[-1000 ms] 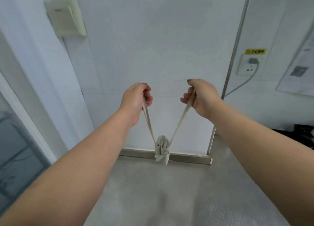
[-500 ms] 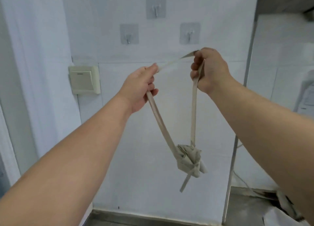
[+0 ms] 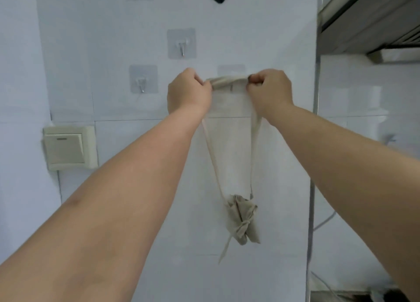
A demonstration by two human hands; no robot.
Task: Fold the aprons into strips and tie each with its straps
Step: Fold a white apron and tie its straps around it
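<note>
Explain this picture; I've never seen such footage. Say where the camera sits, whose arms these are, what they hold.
No machine here: a camera worn on a person's head looks at their own bare arms. The left hand and right hand each pinch the beige fabric strap, stretched in front of a metal wall hook. Below hangs the folded beige apron bundle, tied with its straps. No table shows, only a white wall, a clear stick-on hook and a cream wall switch.
</note>
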